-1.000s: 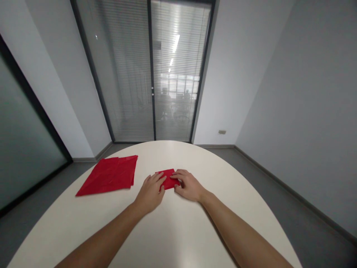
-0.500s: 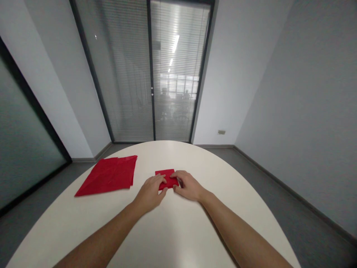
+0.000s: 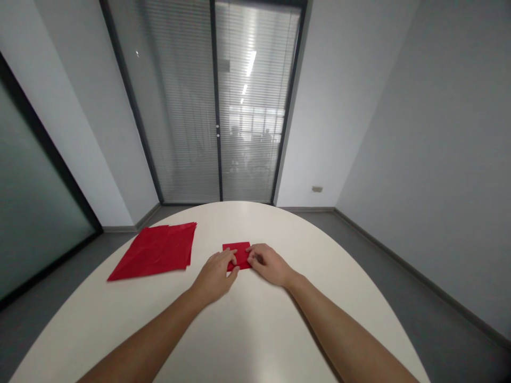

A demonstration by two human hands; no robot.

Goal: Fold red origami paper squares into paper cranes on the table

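A small folded red sheet, paper or thin cloth, lies on the white table in front of me. My left hand rests on its left side, fingers stretched over the surface and thumb apart near the front edge. At the right edge my right hand has its thumb and forefinger drawn together, pinching the border of the sheet. The fingertips cover both ends of it. Further left lies a larger stack of flat red sheets, creased and slightly out of line, touched by neither hand.
The round white table curves away at the back and on both sides. Behind it stands a glass partition with blinds in a dark frame. A wall socket sits low on the right wall.
My right thumb has moved up and inward to meet the forefinger at the sheet's right edge. My left hand and the larger red stack look unmoved.
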